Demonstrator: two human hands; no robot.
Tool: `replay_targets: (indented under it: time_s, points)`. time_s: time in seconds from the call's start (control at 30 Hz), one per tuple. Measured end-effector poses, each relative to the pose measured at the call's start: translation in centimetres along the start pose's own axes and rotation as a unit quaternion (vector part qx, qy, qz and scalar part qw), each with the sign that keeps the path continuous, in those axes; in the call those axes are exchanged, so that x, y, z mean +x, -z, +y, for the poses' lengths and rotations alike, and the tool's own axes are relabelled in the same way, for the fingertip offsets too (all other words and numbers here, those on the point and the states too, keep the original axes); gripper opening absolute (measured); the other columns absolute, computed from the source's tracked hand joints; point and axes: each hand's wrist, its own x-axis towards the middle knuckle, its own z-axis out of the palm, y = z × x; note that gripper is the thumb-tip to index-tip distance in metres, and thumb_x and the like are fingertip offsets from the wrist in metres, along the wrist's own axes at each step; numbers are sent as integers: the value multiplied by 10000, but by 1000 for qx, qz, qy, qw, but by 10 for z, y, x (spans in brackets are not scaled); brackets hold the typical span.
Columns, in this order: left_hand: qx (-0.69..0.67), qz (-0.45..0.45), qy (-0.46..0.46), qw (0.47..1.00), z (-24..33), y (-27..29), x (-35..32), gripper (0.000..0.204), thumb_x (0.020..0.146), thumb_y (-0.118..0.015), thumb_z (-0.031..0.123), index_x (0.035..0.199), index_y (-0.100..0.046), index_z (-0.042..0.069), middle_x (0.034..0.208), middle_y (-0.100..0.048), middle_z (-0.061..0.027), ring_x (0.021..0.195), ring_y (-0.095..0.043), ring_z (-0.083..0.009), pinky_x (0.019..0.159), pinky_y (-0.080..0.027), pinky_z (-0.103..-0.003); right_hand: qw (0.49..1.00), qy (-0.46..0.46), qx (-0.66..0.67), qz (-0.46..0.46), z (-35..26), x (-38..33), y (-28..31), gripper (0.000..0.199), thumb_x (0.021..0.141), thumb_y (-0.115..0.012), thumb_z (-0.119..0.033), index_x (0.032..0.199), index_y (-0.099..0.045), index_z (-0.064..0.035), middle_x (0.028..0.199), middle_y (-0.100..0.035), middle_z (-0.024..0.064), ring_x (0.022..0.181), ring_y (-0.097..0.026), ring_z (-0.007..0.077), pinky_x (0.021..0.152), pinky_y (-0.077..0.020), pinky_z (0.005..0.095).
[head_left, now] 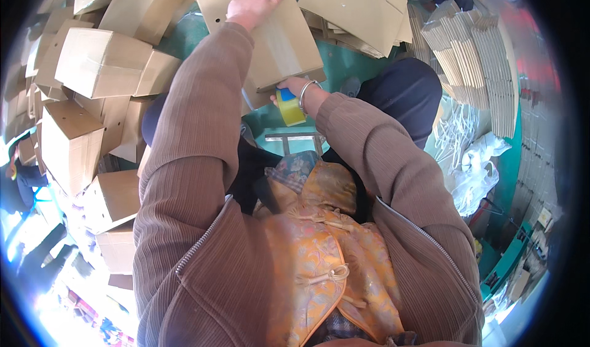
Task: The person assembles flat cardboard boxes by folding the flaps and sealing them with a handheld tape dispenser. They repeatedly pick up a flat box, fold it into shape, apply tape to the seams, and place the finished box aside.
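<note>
Carton: upper face closed, contents hidden. Left hand: fingers laid across far edge. Right hand: fingers grasping tape roll beside near edge.

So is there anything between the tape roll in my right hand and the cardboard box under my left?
Nothing visible blocks it: your right hand holds the yellow tape roll right by the near edge of the cardboard box. Your left hand is at the far edge, away from the tape.
</note>
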Motion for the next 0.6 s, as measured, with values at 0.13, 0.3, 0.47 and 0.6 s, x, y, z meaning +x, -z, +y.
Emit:
replay_targets:
  time_s: [0.13,0.3,0.47,0.6]
  points:
    - [225,279,-116,927,21,-26,-44,756,932,-334,630,1433,-411,68,1513,-367,-99,1418,-273,-300,1142,-205,-479,997,1,-70,-16,0,18,6,347,910,-573,-74,1231,-463,0,989,-642,178,767,-704,308,601,-600,439]
    - [159,174,-199,951,41,-51,-138,940,815,-523,673,1440,-363,-10,1525,-306,-198,1442,-214,-353,1183,-126,-490,978,-14,-191,-77,-4,32,31,382,887,-594,-73,1247,-476,-27,1000,-635,197,758,-681,333,622,-591,451]
    - [117,173,-224,952,46,-49,-141,976,701,-727,548,1416,-379,-17,1513,-314,-197,1431,-234,-359,1184,-153,-483,913,64,-402,6,-34,38,97,455,851,-633,-114,1278,-489,-50,1030,-632,208,784,-660,339,676,-567,447]
    - [234,160,-186,941,52,-55,-153,952,692,-734,527,1456,-369,92,1546,-281,-137,1437,-219,-359,1168,-148,-542,867,347,-279,223,-70,50,120,650,782,-720,-285,1350,-500,-59,1118,-642,192,921,-647,282,825,-499,394]
